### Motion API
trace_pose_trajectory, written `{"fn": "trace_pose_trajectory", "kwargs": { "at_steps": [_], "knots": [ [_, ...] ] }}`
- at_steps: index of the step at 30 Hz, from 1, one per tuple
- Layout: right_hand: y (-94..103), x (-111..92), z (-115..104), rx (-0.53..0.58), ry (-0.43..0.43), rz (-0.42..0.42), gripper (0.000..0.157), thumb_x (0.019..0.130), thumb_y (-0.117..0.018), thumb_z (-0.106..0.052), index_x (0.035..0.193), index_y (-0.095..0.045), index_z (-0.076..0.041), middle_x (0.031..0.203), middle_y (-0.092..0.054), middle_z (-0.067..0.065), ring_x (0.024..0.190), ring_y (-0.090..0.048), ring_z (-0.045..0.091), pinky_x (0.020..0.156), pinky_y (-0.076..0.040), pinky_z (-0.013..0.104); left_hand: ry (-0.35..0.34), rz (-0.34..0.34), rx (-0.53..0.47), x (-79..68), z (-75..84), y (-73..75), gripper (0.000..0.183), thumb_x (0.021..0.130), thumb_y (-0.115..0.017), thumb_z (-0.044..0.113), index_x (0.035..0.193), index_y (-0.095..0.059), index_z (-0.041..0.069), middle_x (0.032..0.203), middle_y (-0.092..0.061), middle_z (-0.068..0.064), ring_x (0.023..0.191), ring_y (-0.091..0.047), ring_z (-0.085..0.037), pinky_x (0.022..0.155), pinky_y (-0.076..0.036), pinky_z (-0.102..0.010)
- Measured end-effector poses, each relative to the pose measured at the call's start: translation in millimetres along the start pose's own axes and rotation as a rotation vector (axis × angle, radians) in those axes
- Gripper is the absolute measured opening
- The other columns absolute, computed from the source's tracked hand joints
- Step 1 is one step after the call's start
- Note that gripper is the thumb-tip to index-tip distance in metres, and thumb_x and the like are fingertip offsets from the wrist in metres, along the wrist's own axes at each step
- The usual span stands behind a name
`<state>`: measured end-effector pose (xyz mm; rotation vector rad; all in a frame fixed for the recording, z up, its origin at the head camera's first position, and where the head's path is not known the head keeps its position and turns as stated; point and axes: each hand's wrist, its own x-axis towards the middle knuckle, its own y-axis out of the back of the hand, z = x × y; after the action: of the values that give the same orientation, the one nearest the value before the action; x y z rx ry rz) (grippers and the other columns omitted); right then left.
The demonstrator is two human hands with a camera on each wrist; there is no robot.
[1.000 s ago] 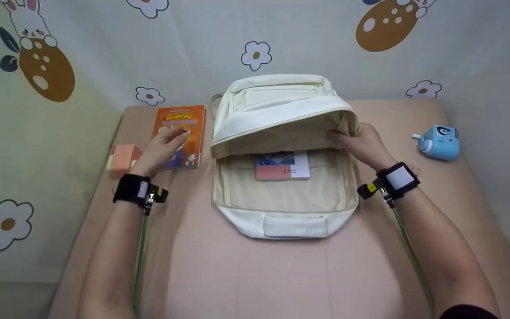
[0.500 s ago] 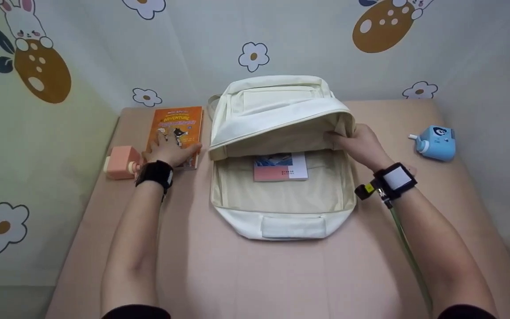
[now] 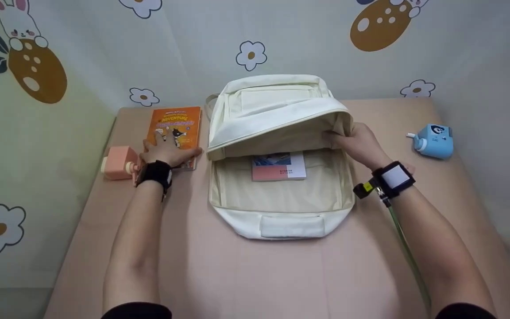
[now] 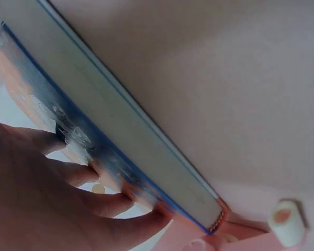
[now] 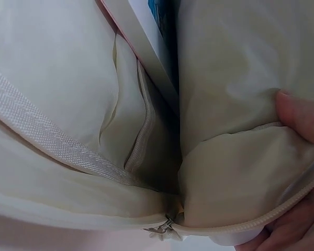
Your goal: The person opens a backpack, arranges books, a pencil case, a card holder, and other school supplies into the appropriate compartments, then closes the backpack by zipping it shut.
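A white backpack (image 3: 281, 226) lies unzipped in the middle of the table, its front panel raised. My right hand (image 3: 363, 144) pinches that panel at its right edge, thumb on the lining (image 5: 240, 115) and fingers outside. Inside the backpack lies a pink, white and blue book (image 3: 272, 173), partly under the panel. To the left, my left hand (image 3: 168, 153) rests spread on a thick orange book (image 3: 188, 119), its thumb reaching the right edge. In the left wrist view the fingertips touch the cover, beside the pale page block (image 4: 115, 115).
A pink pencil sharpener (image 3: 120, 163) with a crank stands just left of the orange book. Near the table's right edge is a blue crank pencil sharpener (image 3: 434, 141). A patterned curtain (image 3: 299, 40) hangs behind and beside the table (image 3: 277, 274).
My left hand has turned and come down from above the orange book to lie spread on its cover. The right hand keeps holding the backpack's panel up.
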<state>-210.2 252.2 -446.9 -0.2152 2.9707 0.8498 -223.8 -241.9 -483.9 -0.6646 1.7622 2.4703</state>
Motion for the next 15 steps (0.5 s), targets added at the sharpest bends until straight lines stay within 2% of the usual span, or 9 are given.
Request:
{"fn": "trace_pose_trajectory", "kwargs": {
  "at_steps": [5, 9, 12, 15],
  "knots": [
    [0.6, 1, 1, -0.007, -0.006, 0.005, 0.049, 0.088, -0.078, -0.050, 0.075, -0.057, -0.007, 0.073, -0.060, 0.003, 0.076, -0.057, 0.019, 0.062, -0.042, 0.030, -0.037, -0.009, 0.023, -11.8, 3.4, -2.2, 0.128, 0.078, -0.057, 0.085, 0.164, -0.004, 0.006, 0.165, 0.006, -0.033, 0.145, 0.003, -0.064, 0.103, -0.020, -0.082],
    [0.4, 1, 2, 0.002, -0.013, 0.000, 0.050, 0.087, -0.078, -0.051, 0.074, -0.058, -0.007, 0.072, -0.062, 0.009, 0.078, -0.061, 0.027, 0.060, -0.042, 0.030, -0.046, -0.031, -0.004, -22.8, 5.4, -2.8, 0.130, 0.076, -0.055, 0.089, 0.164, -0.006, 0.008, 0.165, 0.006, -0.032, 0.145, 0.004, -0.063, 0.103, -0.018, -0.083],
    [-0.1, 1, 2, 0.002, -0.010, -0.002, 0.049, 0.088, -0.078, -0.049, 0.074, -0.057, -0.007, 0.073, -0.062, 0.009, 0.076, -0.061, 0.026, 0.061, -0.043, 0.029, -0.034, -0.047, -0.045, -26.6, 4.5, -0.3, 0.125, 0.079, -0.054, 0.087, 0.164, -0.007, 0.007, 0.164, 0.004, -0.033, 0.146, 0.004, -0.061, 0.106, -0.016, -0.082],
    [-1.0, 1, 0, 0.002, -0.003, -0.006, 0.046, 0.089, -0.078, -0.046, 0.077, -0.059, -0.006, 0.076, -0.062, 0.005, 0.075, -0.059, 0.020, 0.064, -0.046, 0.029, 0.009, -0.063, -0.097, -28.0, 1.9, 5.2, 0.123, 0.083, -0.058, 0.080, 0.162, -0.006, 0.000, 0.162, 0.004, -0.037, 0.146, -0.002, -0.060, 0.109, -0.019, -0.078]
  ]
}}
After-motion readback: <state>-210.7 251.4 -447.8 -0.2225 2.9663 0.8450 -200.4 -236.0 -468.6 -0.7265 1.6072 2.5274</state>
